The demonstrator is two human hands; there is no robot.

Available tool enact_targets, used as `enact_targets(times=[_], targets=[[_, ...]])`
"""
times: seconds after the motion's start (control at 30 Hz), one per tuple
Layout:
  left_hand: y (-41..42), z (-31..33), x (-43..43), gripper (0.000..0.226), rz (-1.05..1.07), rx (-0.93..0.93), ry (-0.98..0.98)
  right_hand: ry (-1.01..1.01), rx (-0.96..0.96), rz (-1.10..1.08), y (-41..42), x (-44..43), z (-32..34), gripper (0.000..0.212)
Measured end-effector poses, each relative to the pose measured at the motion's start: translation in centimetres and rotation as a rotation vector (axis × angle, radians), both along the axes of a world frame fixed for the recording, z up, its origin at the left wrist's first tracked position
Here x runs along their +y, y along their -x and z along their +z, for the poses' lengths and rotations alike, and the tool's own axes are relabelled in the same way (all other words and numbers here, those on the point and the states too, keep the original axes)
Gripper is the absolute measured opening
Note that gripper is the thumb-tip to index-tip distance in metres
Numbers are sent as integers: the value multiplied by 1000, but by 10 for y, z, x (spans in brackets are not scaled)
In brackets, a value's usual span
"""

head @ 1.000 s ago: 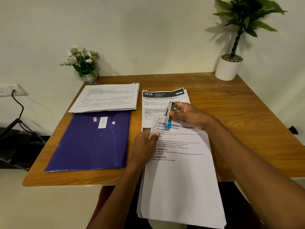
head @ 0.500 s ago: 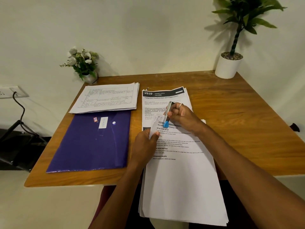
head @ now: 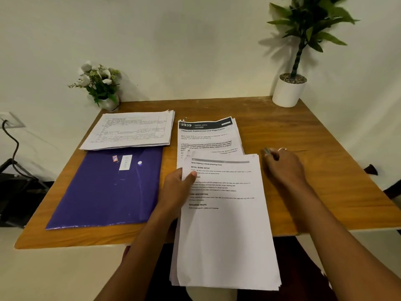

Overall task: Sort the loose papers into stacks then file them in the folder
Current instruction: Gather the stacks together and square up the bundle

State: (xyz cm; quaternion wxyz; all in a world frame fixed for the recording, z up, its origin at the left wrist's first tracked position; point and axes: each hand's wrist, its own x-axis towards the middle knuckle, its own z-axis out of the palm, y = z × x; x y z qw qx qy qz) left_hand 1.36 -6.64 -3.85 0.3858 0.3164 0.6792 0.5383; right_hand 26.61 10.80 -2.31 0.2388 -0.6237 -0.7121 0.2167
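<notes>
The purple folder (head: pixel 106 190) is lying closed on the worktop (head: pixel 303 135), contents hidden. The left hand (head: pixel 175 192) is pinching a paper stack (head: pixel 225 231) overhanging the near edge. The right hand (head: pixel 284 168), blurred, is closing around a small unclear object.

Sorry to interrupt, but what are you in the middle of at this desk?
A person is sorting papers at a wooden table. The left hand grips the left edge of a thick stack overhanging the near edge. The right hand is off to the right, holding a small blurred object. Another stack lies behind the closed purple folder.
</notes>
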Motion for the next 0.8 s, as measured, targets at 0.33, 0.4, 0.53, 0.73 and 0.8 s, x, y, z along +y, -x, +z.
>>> enact_targets(times=[0.33, 0.4, 0.53, 0.73, 0.8], targets=[[34, 71, 33, 8, 157, -280, -146, 614, 737, 418, 21, -49, 55, 59], [41, 78, 44, 8, 194, -301, -68, 702, 800, 462, 29, -47, 52, 47], [48, 62, 53, 17, 83, -548, -59, 639, 843, 261, 52, -28, 33, 32], [50, 40, 66, 34, 4, 215, 161, 553, 763, 133, 80, 11, 19, 40], [52, 38, 74, 36, -2, 274, 113, 478, 729, 122, 89, 21, 21, 55]])
